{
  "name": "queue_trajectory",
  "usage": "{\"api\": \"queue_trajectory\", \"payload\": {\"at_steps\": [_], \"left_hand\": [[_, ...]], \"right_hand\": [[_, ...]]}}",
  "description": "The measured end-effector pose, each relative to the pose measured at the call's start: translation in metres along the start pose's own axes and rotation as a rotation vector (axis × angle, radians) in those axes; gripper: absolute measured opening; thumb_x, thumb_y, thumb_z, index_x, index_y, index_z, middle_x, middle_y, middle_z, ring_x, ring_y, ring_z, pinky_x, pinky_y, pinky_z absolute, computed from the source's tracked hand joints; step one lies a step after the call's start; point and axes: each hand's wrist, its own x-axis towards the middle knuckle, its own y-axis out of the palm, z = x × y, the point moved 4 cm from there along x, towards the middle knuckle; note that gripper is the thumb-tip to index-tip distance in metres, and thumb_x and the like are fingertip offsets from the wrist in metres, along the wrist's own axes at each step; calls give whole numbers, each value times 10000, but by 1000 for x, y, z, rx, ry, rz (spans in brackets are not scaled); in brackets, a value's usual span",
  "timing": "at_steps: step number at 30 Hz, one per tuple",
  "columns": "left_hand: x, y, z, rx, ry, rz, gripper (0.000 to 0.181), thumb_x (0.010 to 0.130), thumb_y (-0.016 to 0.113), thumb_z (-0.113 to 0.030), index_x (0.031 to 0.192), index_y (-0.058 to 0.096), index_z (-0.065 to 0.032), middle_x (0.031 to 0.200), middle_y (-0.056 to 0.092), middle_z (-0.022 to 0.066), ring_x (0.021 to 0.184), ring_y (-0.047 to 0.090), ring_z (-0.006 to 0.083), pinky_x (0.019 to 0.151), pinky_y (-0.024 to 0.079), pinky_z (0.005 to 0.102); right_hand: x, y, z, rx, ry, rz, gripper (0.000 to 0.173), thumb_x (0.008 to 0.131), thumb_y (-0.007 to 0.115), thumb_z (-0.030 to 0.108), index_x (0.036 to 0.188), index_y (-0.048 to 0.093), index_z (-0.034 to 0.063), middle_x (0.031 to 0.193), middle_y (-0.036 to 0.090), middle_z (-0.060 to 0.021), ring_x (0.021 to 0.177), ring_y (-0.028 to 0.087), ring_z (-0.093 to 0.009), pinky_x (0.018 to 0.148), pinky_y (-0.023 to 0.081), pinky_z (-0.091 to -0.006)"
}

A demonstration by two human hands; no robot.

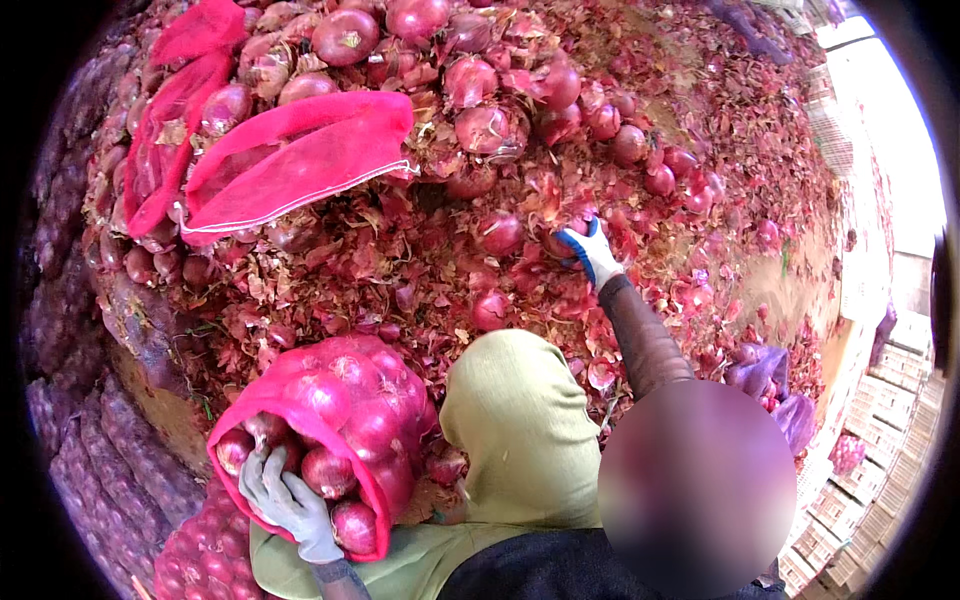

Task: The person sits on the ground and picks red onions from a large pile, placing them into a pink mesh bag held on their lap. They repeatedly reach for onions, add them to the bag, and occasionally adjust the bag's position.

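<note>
My left hand [289, 491], in a grey glove, lies across the mouth of a pink mesh bag [330, 439]. Its fingers are apart and touch a red onion [266, 429] just inside the rim. The bag leans on its side by my lap, packed with onions, and its opening faces me. Out to the right, my right hand [596, 255] reaches down to the ground in a white glove with a blue palm. Its fingertips are at an onion [576, 225] among dry skins; whether they grip it is unclear. A loose onion [501, 234] lies left of that hand.
Two flat pink mesh bags [300, 165] [176, 112] lie on an onion heap [480, 82]. Stacked filled sacks [127, 450] line the left. Purple mesh [765, 371] and pale crates [874, 420] are at the right. My olive-clothed knee [517, 427] stands between my hands.
</note>
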Motion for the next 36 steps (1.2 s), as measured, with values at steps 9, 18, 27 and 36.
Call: {"api": "queue_trajectory", "payload": {"at_steps": [9, 18, 27, 36], "left_hand": [[-15, -14, 8, -217, -91, -75, 391, 893, 582, 10, 1277, 627, -49, 1402, 565, 153, 1321, 509, 340, 1113, 383, 485], [-54, -60, 21, -337, -206, -145, 277, 965, 531, 25, 1215, 648, 2, 1291, 627, 181, 1210, 599, 342, 1032, 482, 439], [-31, -68, -11, -239, -298, -121, 219, 1005, 471, -17, 1148, 631, 27, 1180, 668, 201, 1058, 663, 353, 955, 519, 461], [-23, -63, -22, -373, -334, -221, 203, 1009, 469, -17, 1105, 630, 62, 1136, 659, 169, 1073, 641, 298, 997, 489, 418]], "right_hand": [[-47, 5, 38, 235, 27, 5, 604, 934, 691, 285, 1475, 457, 154, 1179, 636, -68, 805, 647, -168, 666, 567, -340], [-27, 79, 93, -1184, -375, -203, 569, 864, 637, 314, 1409, 535, 186, 1401, 525, -170, 1285, 522, -429, 1031, 461, -530], [-3, 39, 104, -1532, -199, -197, 840, 738, 797, 567, 1426, 519, 174, 1314, 519, -224, 1197, 569, -423, 954, 517, -525], [2, -29, 31, 133, -119, -69, 680, 849, 773, 486, 1395, 567, 136, 1374, 591, -119, 1241, 598, -300, 976, 545, -461]]}}
